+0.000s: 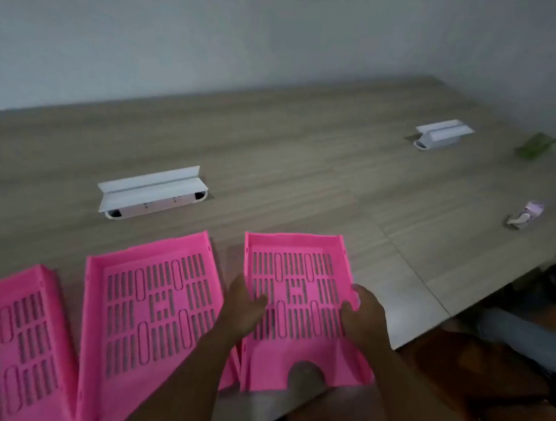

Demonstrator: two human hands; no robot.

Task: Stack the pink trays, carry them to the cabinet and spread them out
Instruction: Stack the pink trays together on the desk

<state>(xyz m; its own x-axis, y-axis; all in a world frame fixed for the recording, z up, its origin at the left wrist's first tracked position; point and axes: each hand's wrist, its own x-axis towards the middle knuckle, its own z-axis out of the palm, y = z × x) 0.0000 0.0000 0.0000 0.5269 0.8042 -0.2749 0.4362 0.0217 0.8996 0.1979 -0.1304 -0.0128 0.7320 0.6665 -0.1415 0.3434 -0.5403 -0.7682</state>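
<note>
Three pink slotted trays lie side by side along the near edge of a wooden table (292, 150). The right tray (297, 273) is gripped on both sides: my left hand (245, 304) holds its left wall, thumb inside, and my right hand (361, 315) holds its right wall. Its near end, with a rounded notch, juts past the table's edge. The middle tray (155, 303) lies just left of my left forearm. The left tray (3, 336) is partly cut off by the frame's edge.
Two white cable-port covers stand open in the table, one (152, 191) behind the middle tray and one (443, 134) far right. A small crumpled packet (525, 215) and a green object (536, 145) lie near the right edge. A person's leg (526, 332) shows beyond the table's right side.
</note>
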